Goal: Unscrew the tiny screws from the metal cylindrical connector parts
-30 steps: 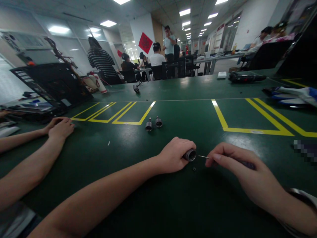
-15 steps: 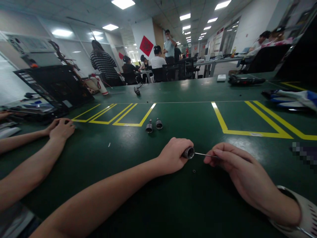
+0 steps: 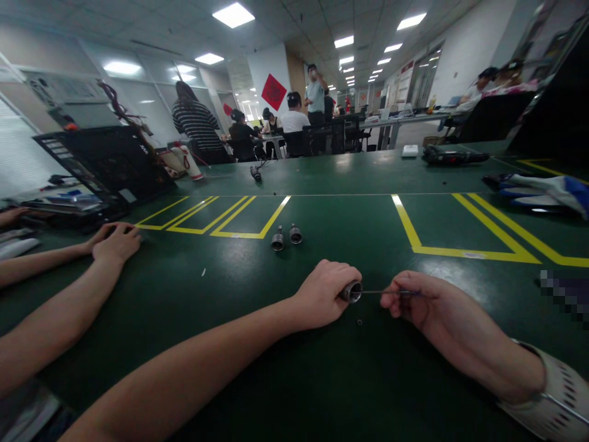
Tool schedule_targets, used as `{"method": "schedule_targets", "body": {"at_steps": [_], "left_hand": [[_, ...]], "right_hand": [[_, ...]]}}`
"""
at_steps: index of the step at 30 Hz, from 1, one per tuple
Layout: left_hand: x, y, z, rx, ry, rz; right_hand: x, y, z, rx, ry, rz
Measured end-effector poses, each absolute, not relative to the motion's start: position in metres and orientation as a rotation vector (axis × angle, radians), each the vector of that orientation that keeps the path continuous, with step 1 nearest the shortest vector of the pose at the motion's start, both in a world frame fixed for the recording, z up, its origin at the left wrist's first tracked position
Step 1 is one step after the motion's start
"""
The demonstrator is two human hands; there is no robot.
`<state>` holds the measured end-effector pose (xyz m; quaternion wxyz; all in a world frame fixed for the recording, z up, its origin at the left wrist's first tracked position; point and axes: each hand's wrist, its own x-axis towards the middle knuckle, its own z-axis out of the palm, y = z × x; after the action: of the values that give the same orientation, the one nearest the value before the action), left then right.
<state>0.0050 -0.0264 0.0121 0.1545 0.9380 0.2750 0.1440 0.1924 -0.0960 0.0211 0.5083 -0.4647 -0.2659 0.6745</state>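
Observation:
My left hand (image 3: 324,293) is wrapped around a dark metal socket (image 3: 353,292), its round open mouth turned to the right. Between its fingertips my right hand (image 3: 442,313) pinches a slim screwdriver (image 3: 375,292). The thin shaft points left and its tip reaches the socket's mouth; how deep it goes I cannot tell. Just below the socket, a tiny dark ring (image 3: 359,321) lies on the green table (image 3: 322,380). Farther back are two similar metal sockets, one (image 3: 277,239) with its shank upward and another (image 3: 295,234) beside it.
Another person's hand (image 3: 117,240) rests on the table at left. Yellow tape (image 3: 239,234) marks out boxes across the tabletop. At the back right are a black power tool (image 3: 453,156), a white box (image 3: 410,151) and blue-white gloves (image 3: 538,191). A small white scrap (image 3: 203,272) lies left of my forearm.
My right hand has tilted and turned slightly, and the screwdriver shaft now lies nearly level at the socket's mouth. My left hand keeps its hold. The view has shifted a little.

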Motion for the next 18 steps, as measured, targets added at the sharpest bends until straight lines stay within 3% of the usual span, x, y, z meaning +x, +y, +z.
{"method": "schedule_targets", "body": {"at_steps": [18], "left_hand": [[0.0053,-0.0259,0.0119,2.695,0.832,0.443]], "right_hand": [[0.1935,-0.0963,0.0201,-1.119,-0.582,1.594]]}}
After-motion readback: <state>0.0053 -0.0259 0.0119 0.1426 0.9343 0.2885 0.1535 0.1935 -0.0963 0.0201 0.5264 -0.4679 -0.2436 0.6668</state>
